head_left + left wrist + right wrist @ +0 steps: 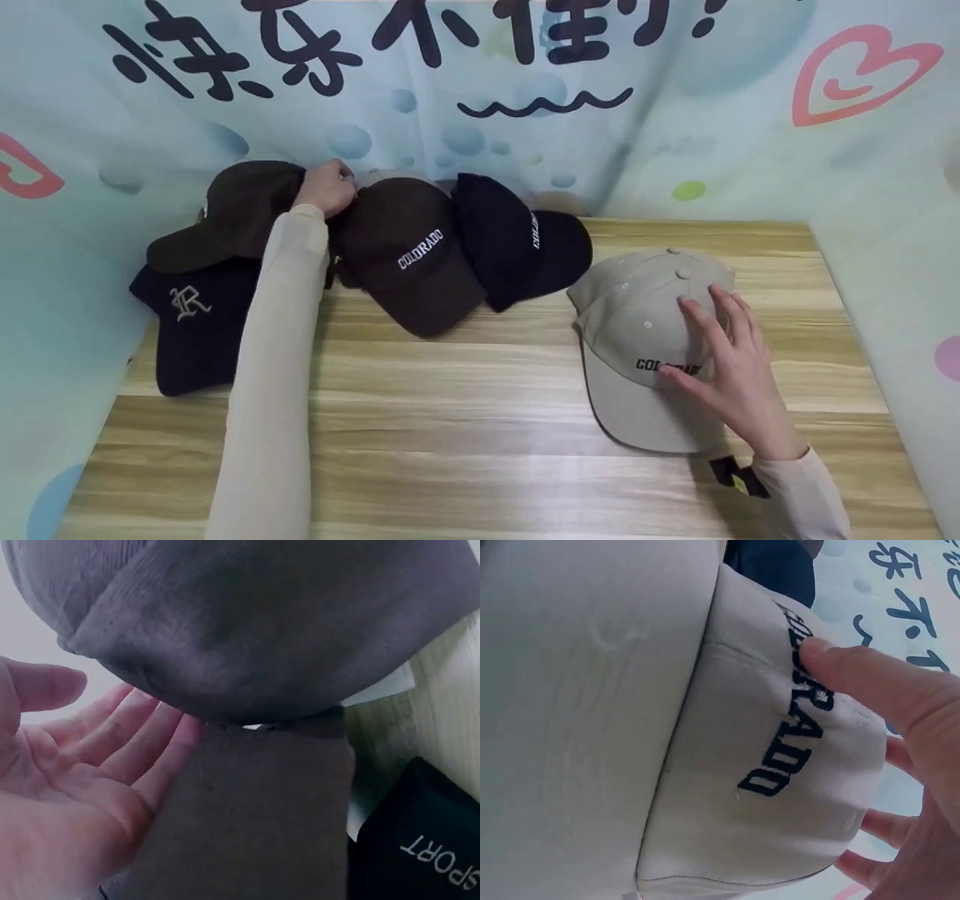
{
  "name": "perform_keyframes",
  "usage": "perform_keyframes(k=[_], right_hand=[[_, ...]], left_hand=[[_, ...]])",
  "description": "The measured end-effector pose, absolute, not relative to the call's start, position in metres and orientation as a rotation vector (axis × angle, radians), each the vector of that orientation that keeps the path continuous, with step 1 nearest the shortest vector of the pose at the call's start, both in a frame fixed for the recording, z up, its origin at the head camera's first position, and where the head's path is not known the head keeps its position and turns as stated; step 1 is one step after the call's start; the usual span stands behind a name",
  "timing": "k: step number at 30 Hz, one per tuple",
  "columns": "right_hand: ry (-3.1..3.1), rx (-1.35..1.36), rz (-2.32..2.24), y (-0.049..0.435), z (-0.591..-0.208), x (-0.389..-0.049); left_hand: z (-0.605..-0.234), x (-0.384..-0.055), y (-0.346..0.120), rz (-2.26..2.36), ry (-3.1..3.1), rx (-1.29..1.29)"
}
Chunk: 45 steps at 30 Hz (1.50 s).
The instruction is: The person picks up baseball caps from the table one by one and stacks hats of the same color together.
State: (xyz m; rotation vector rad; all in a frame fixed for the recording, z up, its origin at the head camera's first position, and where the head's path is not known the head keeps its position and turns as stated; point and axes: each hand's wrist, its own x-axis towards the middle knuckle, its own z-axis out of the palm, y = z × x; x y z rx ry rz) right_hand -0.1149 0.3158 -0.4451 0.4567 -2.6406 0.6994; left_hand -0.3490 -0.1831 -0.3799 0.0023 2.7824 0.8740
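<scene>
the left hand [328, 189] is relaxed, its palm showing in the left wrist view with the thumb standing apart and the fingers extended; their tips meet the lower edge of a dark brown fabric cap and partly vanish behind it, so how firmly they press is hard to judge. from the head view that hand lies between a plain-looking dark brown curved-brim cap [255, 199] on its left and a dark brown cloth cap with white "colorado" lettering [409, 232] on its right.

the right hand [739, 375] is spread loosely over a light beige cloth cap with black "colorado" lettering [626, 352], thumb resting on the letters and fingers along the crown. that beige cap sits on the right part of the table, brim toward the wearer; two top buttons show, so it appears to be nested over another. a small black and yellow piece [739, 478] is at the right wrist.

farther out, the plain-looking brown cap overlaps a navy cap with a pale embroidered "r" [191, 330]. the brown lettered cap touches a navy cap with small white lettering [517, 240], its brim pointing right. all rest on a striped light wood table [465, 442], before a pale blue printed cloth [675, 142] with black characters and pink hearts.
</scene>
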Motion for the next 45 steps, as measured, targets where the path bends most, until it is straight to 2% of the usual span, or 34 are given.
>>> perform_keyframes(k=[10, 25, 36, 45], right_hand=[[-2.633, 0.484, 0.739, 0.314, -0.448, -0.116], [-2.653, 0.463, 0.756, 0.312, -0.446, -0.116], [-2.653, 0.458, 0.792, 0.313, -0.446, -0.113], [-2.67, 0.448, 0.795, 0.31, -0.445, -0.116]], left_hand=[[-0.379, -0.351, -0.189, 0.959, 2.63, 0.028], [-0.35, -0.343, -0.184, 1.578, 2.202, 0.118], [-0.315, -0.337, -0.175, 1.316, 2.293, 0.195], [-0.281, -0.324, -0.188, 1.341, 2.19, 0.291]])
